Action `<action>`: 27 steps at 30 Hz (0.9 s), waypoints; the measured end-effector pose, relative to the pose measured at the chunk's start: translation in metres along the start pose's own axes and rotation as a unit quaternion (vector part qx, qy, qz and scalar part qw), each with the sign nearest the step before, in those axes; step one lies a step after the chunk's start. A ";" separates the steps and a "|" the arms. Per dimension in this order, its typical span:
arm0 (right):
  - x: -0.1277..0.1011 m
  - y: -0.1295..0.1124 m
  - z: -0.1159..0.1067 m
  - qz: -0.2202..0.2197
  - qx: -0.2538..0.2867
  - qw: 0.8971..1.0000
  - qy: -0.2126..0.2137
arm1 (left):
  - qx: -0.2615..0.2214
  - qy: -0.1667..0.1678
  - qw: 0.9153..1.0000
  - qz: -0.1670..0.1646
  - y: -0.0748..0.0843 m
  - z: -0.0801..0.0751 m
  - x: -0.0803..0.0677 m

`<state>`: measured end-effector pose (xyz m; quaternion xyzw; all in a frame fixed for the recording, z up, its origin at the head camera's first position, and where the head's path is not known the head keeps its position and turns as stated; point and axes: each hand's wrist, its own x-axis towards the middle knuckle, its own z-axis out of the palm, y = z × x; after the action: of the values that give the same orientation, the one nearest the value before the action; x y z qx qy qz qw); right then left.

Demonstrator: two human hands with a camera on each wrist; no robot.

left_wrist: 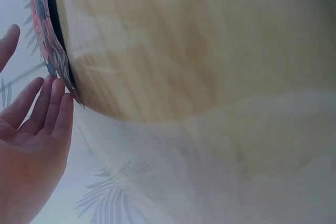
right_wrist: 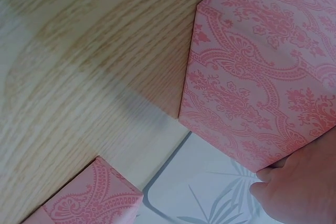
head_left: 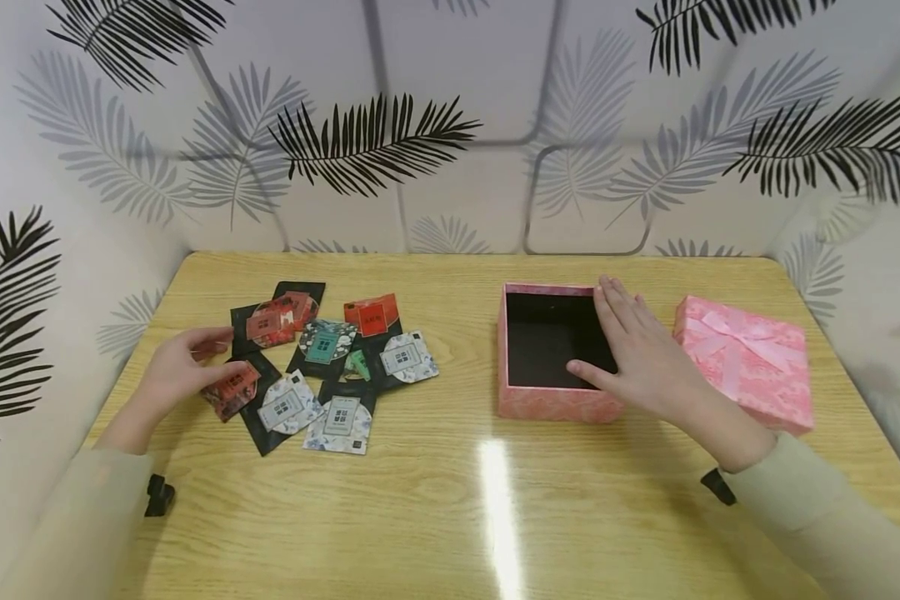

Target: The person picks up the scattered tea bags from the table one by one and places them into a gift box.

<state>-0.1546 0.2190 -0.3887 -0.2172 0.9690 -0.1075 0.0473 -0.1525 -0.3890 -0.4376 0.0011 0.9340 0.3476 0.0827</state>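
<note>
In the head view, my left hand [head_left: 180,371] is at the left edge of a loose pile of tea-bag-like sachets. Its thumb lies by a red-labelled sachet [head_left: 232,389], with the fingers a little apart from the thumb. Fingertips meet the edge of the sachets [left_wrist: 48,35] in the left wrist view. My right hand [head_left: 641,358] rests with straight fingers along the right rim of an uncovered pink gift box [head_left: 555,404], whose black inside shows. The patterned box wall [right_wrist: 257,66] fills much of the right wrist view, with the hand [right_wrist: 302,187] at its rim.
A pink lid [head_left: 750,358] with a ribbon bow lies right of the box. Other sachets include a green-labelled one [head_left: 322,346] and a white floral one [head_left: 341,421], some overlapping. The wooden table [head_left: 420,517] ends at a leaf-patterned curtain [head_left: 450,192].
</note>
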 end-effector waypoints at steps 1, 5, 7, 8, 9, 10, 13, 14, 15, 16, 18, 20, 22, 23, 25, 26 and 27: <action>0.000 0.000 0.000 0.001 0.000 1.000 -0.001 | 0.006 0.000 1.000 0.001 0.000 0.000 -0.001; -0.001 -0.001 0.000 0.001 -0.001 1.000 -0.002 | 0.027 -0.006 1.000 -0.001 -0.001 -0.001 -0.005; -0.001 -0.001 0.000 0.001 0.000 1.000 -0.003 | 0.032 -0.008 0.999 -0.002 -0.001 0.000 -0.006; -0.001 -0.001 0.000 0.001 0.000 1.000 -0.003 | 0.039 -0.009 0.999 -0.001 -0.001 0.000 -0.007; -0.001 -0.001 0.000 0.001 0.001 1.000 -0.003 | 0.045 -0.009 0.999 0.002 -0.001 0.000 -0.007; -0.001 -0.002 -0.001 0.002 0.002 1.000 -0.003 | 0.051 -0.008 0.999 0.005 -0.001 0.001 -0.007; -0.001 -0.002 -0.002 0.002 0.001 1.000 -0.004 | 0.063 -0.007 0.998 0.016 -0.002 0.001 -0.006; -0.002 -0.002 -0.002 0.001 0.001 1.000 -0.004 | 0.066 -0.007 0.998 0.019 -0.003 0.002 -0.005; -0.002 -0.002 -0.002 0.002 0.000 1.000 -0.004 | 0.064 -0.007 0.998 0.019 -0.003 0.002 -0.005; -0.002 -0.001 -0.001 0.001 0.000 1.000 -0.004 | 0.063 -0.008 0.998 0.020 -0.004 0.002 -0.004; -0.002 -0.001 -0.001 0.002 0.001 1.000 -0.003 | 0.062 -0.007 0.998 0.019 -0.005 0.002 -0.003; -0.001 -0.001 0.000 0.001 0.001 1.000 -0.001 | 0.062 -0.007 0.998 0.017 -0.006 0.002 -0.002; -0.001 -0.001 0.000 0.002 0.001 1.000 0.000 | 0.058 -0.007 0.998 0.017 -0.006 0.001 -0.002; -0.001 -0.001 0.000 0.002 0.001 1.000 0.000 | 0.056 -0.006 0.998 0.017 -0.006 0.001 -0.002; -0.001 -0.001 0.000 0.003 0.003 1.000 -0.001 | 0.050 -0.004 0.999 0.016 -0.006 0.000 -0.001; -0.001 -0.001 0.000 0.004 0.005 1.000 -0.002 | 0.046 -0.003 0.999 0.017 -0.005 0.000 -0.001; -0.001 -0.001 -0.001 0.005 0.007 1.000 -0.003 | 0.043 -0.002 0.999 0.017 -0.005 0.000 -0.001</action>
<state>-0.1532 0.2188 -0.3879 -0.2118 0.9693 -0.1135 0.0519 -0.1514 -0.3928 -0.4408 0.0215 0.9478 0.3081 0.0790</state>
